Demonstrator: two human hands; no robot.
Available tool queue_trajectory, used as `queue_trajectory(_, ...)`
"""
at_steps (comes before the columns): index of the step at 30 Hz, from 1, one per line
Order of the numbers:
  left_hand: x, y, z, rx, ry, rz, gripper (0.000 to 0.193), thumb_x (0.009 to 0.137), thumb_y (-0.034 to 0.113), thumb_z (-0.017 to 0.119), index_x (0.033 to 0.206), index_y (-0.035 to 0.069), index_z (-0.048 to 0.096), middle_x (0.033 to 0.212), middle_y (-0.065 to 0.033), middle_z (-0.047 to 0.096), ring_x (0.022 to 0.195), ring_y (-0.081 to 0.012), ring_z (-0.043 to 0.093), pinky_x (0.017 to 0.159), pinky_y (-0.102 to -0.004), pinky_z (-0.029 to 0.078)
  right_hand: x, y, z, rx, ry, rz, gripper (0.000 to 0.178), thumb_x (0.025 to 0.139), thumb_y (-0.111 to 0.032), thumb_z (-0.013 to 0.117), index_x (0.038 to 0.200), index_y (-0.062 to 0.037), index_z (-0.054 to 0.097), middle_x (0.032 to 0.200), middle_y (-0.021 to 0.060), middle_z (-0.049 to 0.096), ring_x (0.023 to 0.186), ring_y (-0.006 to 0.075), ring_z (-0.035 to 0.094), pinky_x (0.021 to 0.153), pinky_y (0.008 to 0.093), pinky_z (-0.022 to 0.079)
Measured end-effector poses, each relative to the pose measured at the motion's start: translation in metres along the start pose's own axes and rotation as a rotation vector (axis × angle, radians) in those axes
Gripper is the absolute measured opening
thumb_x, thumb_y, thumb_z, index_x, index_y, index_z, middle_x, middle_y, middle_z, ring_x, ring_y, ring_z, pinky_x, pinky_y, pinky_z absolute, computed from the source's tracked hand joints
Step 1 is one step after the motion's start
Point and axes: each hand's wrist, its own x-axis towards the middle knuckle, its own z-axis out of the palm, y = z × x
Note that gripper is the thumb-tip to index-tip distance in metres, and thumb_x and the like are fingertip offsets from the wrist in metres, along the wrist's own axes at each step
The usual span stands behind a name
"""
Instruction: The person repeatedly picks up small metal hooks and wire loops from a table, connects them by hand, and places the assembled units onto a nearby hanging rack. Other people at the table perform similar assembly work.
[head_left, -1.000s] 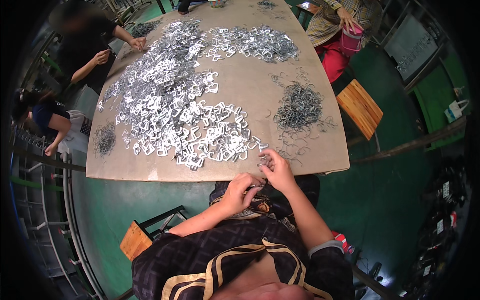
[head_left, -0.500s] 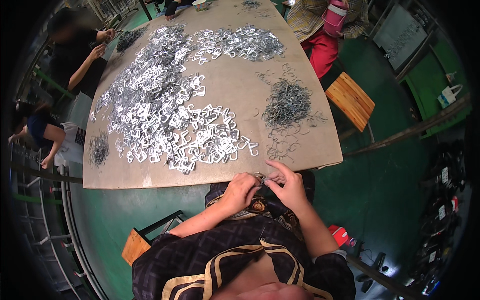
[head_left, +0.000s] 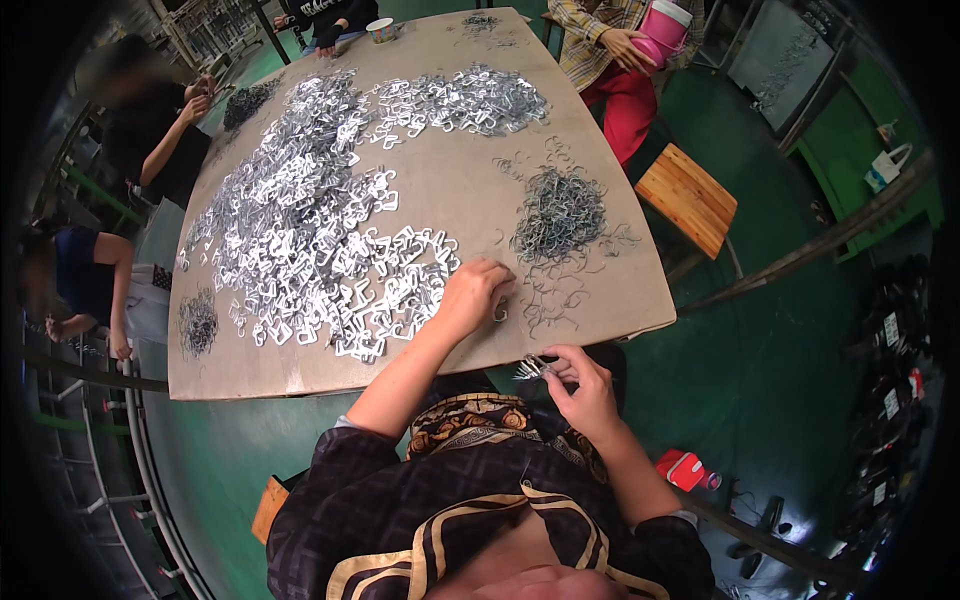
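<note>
My left hand (head_left: 474, 300) reaches over the table's near part, fingers curled together at a flat silvery metal hook (head_left: 502, 309) that shows beside the fingertips. How firmly they grip it is partly hidden. My right hand (head_left: 584, 388) stays just off the near table edge, thumb and fingers closed on a small bunch of metal hooks (head_left: 531, 369) whose thin ends stick out to the left. A large heap of flat silvery hooks (head_left: 340, 235) spreads left of my left hand. Beyond it to the right lies a darker pile of thin bent wire pieces (head_left: 560, 212).
The brown-topped table (head_left: 470, 185) carries smaller wire piles (head_left: 198, 322) at its rim. A wooden stool (head_left: 688, 200) stands at the right. Several people sit around; one at the far right holds a pink container (head_left: 662, 35). A cup (head_left: 380, 30) stands at the far edge.
My left hand has left my right hand and moved forward onto the table by the loose hooks. My right hand keeps the bunch, which now shows more fully. The view has shifted slightly.
</note>
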Motion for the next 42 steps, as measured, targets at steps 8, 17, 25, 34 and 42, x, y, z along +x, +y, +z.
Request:
queue_trajectory(8,0.042,-0.013,0.054,0.120,0.034,-0.246,0.012,0.081,0.011,0.070,0.084,0.000,0.069,0.081,-0.0169,0.064,0.074,-0.0364,0.064,0.068,-0.0424,0.051,-0.002,0.002,-0.002,-0.001,0.038,-0.004,0.031,0.081,0.007,0.064,0.111,-0.0007,0.060,0.092,0.0129,0.067,0.077,0.0228,0.070,0.068,0.0319,0.058)
queue_trajectory(17,0.002,0.009,-0.003,-1.110,-0.165,-0.704,0.009,0.086,0.006,0.071,0.089,-0.002,0.066,0.074,-0.0064,0.070,0.066,-0.0095,0.065,0.060,-0.0220,0.051,0.001,0.006,-0.001,0.025,0.106,0.019,0.036,0.079,0.006,0.067,0.113,-0.0023,0.059,0.080,0.0116,0.067,0.074,0.0208,0.069,0.066,0.0309,0.056)
queue_trajectory(25,-0.036,0.082,-0.036,-0.718,-0.166,-0.258,0.014,0.073,0.007,0.080,0.084,0.004,0.070,0.093,-0.0061,0.063,0.091,-0.0205,0.058,0.083,-0.0327,0.045,0.006,0.000,0.006,0.033,0.136,0.010,0.039,0.077,0.007,0.070,0.112,-0.0001,0.055,0.079,0.0096,0.067,0.073,0.0157,0.068,0.068,0.0282,0.054)
queue_trajectory(34,-0.061,0.089,-0.022,-0.754,-0.066,-0.196,0.014,0.080,-0.001,0.072,0.090,0.001,0.063,0.098,-0.0119,0.067,0.095,-0.0261,0.065,0.084,-0.0349,0.049,0.006,0.002,0.015,0.012,0.067,-0.128,0.041,0.076,0.004,0.072,0.113,-0.0025,0.055,0.078,0.0112,0.068,0.072,0.0228,0.070,0.065,0.0318,0.055)
queue_trajectory(42,-0.083,0.095,-0.034,-0.758,-0.021,-0.170,0.011,0.084,-0.005,0.066,0.088,0.000,0.058,0.095,-0.0157,0.067,0.089,-0.0241,0.065,0.080,-0.0337,0.051,0.056,0.043,0.019,-0.392,0.007,-0.248,0.038,0.077,-0.013,0.075,0.113,-0.0045,0.065,0.089,0.0106,0.061,0.087,0.0272,0.058,0.079,0.0397,0.048)
